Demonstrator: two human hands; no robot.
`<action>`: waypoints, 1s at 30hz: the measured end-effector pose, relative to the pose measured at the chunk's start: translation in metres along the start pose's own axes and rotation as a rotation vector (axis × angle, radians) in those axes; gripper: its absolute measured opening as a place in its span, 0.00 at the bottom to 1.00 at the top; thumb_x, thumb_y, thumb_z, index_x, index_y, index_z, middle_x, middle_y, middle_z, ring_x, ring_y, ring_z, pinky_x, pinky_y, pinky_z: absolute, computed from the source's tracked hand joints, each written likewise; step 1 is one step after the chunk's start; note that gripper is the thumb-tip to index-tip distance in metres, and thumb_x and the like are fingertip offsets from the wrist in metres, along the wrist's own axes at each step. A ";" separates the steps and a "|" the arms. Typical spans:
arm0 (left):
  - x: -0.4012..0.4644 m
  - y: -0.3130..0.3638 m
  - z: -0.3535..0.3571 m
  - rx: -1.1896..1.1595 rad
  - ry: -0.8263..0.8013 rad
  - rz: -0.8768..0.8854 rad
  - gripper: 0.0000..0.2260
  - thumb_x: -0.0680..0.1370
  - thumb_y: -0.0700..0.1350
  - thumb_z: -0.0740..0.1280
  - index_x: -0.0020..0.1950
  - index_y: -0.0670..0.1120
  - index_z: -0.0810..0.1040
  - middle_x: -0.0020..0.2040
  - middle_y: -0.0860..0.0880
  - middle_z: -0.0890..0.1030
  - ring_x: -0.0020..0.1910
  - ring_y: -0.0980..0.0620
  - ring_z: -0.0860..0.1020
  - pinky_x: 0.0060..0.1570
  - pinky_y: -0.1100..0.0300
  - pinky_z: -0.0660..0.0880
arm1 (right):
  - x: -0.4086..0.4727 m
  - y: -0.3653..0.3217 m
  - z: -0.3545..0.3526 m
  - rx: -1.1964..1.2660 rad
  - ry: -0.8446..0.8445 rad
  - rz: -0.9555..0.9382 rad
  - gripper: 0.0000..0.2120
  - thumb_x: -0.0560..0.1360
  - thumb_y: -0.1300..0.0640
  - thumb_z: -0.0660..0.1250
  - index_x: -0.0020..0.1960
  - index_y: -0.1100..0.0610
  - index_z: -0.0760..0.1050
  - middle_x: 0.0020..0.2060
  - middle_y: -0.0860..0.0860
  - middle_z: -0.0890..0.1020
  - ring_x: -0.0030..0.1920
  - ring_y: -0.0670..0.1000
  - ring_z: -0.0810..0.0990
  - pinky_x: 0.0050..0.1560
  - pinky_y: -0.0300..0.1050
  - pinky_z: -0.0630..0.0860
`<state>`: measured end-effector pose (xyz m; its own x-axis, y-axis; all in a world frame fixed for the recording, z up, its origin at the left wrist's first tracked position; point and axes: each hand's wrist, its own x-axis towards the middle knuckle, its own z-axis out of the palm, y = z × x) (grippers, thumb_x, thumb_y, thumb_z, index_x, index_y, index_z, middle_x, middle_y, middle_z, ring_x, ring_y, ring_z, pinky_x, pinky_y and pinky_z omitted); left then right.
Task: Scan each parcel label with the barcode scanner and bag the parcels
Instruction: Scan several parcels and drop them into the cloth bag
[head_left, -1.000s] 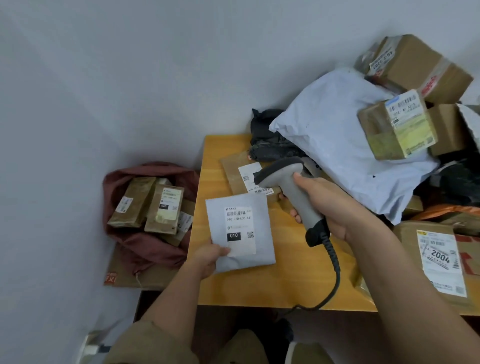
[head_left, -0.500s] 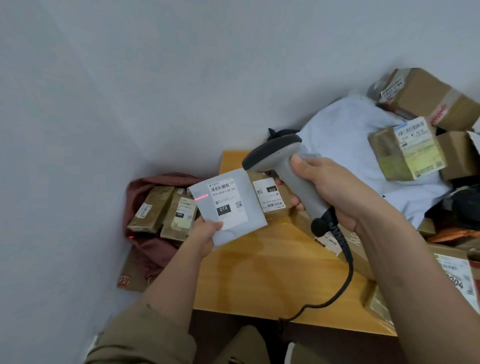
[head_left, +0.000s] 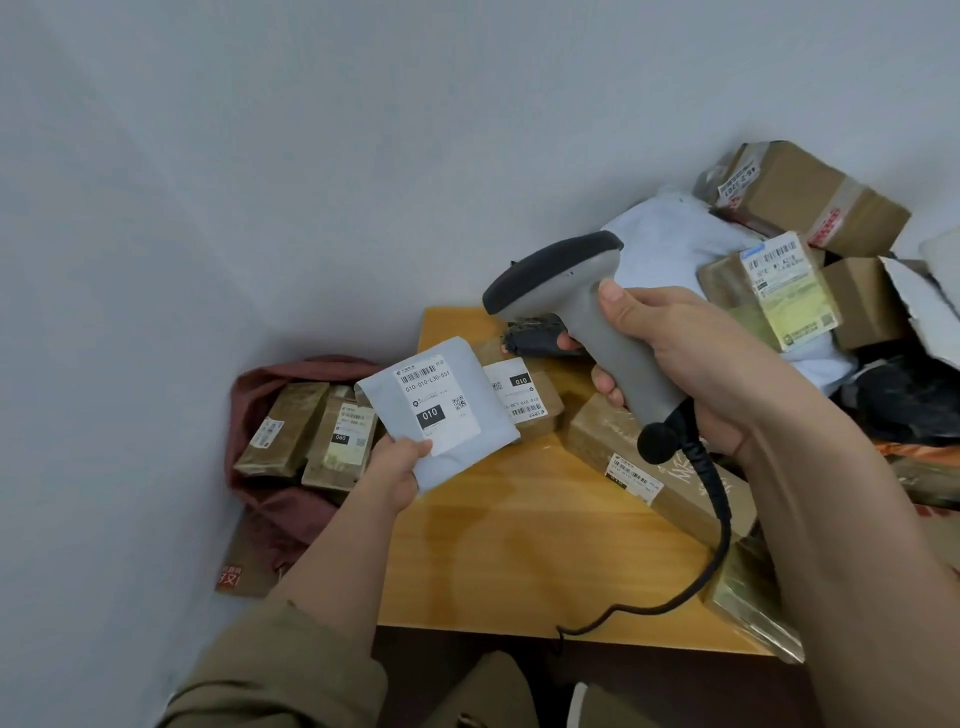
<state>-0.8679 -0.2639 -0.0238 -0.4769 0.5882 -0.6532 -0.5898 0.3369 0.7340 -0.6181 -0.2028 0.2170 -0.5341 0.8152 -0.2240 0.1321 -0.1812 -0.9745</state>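
My left hand pinches the lower corner of a flat pale blue-grey parcel and holds it tilted over the table's left edge. Its white label reads 010 and faces up. My right hand grips the handle of the grey barcode scanner. The scanner's dark head sits above and to the right of the parcel, pointing left and down toward it. A black cable runs from its base down across the table. The dark red bag lies open on the floor to the left, with brown parcels inside.
The wooden table carries a pile of parcels on its right: brown boxes, a large white mailer, a long brown box and a labelled brown parcel just behind the held one. Grey walls close the corner at left and behind.
The scanner has risen and sits further from the parcel. The red scan line seen on the parcel half a second ago is gone. The parcel stays tilted over the table's left edge.
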 end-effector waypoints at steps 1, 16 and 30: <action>-0.001 0.000 0.002 0.001 0.011 -0.015 0.16 0.78 0.29 0.61 0.60 0.46 0.74 0.51 0.46 0.81 0.46 0.45 0.80 0.39 0.49 0.77 | 0.000 0.000 -0.002 0.030 0.000 0.007 0.17 0.83 0.48 0.59 0.50 0.62 0.78 0.42 0.57 0.84 0.28 0.49 0.75 0.28 0.40 0.75; 0.005 0.000 -0.055 -0.150 0.468 -0.050 0.19 0.84 0.50 0.54 0.76 0.55 0.58 0.66 0.43 0.69 0.56 0.38 0.75 0.26 0.53 0.80 | 0.048 0.057 0.025 0.079 -0.028 0.283 0.15 0.81 0.48 0.64 0.56 0.61 0.77 0.45 0.56 0.82 0.28 0.48 0.76 0.29 0.41 0.75; 0.138 0.084 -0.159 -0.236 0.553 0.156 0.19 0.78 0.33 0.63 0.68 0.42 0.73 0.61 0.45 0.76 0.49 0.49 0.77 0.28 0.63 0.78 | 0.180 0.059 0.167 -0.006 -0.024 0.349 0.18 0.80 0.49 0.65 0.58 0.65 0.77 0.42 0.55 0.80 0.29 0.47 0.74 0.30 0.40 0.74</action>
<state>-1.0869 -0.2713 -0.0823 -0.7987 0.1282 -0.5879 -0.5841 0.0694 0.8087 -0.8463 -0.1588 0.1177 -0.4756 0.6914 -0.5438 0.3154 -0.4430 -0.8392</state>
